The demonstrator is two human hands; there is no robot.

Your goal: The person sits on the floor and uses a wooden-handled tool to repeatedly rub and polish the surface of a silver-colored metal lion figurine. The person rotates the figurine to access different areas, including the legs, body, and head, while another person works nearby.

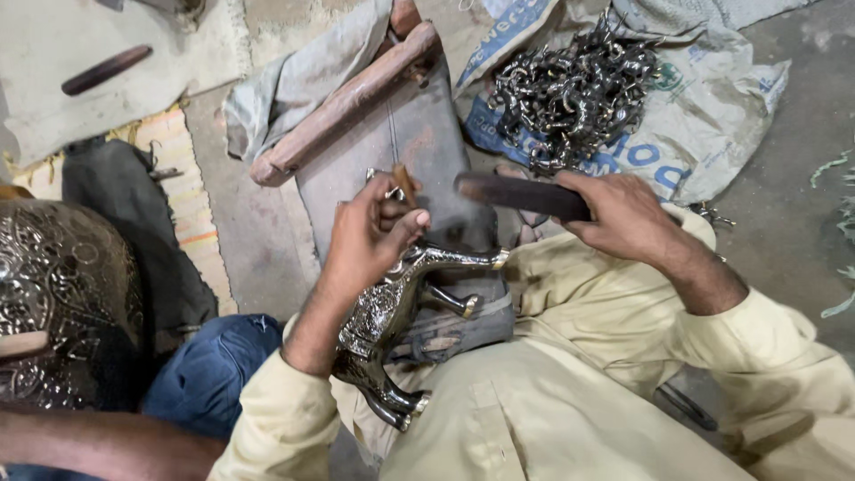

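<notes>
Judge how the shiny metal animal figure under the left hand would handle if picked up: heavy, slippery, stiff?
The metal animal figure looks solid and rigid, so probably heavy. Its polished surface may be slippery. The thin legs offer the left hand a grip.

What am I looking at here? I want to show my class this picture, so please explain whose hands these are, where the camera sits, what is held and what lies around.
There is no machine: the single picture comes from a camera on a person's head, looking down at their own bare hands and lap. The left hand steadies a shiny metal animal figurine and pinches a small brown stick-like tool against it. The right hand grips a dark bar-shaped tool. Ahead stands a worn wooden work block. On a printed sack lies a pile of small shiny metal pieces. At the left edge is an engraved metal vessel.
</notes>
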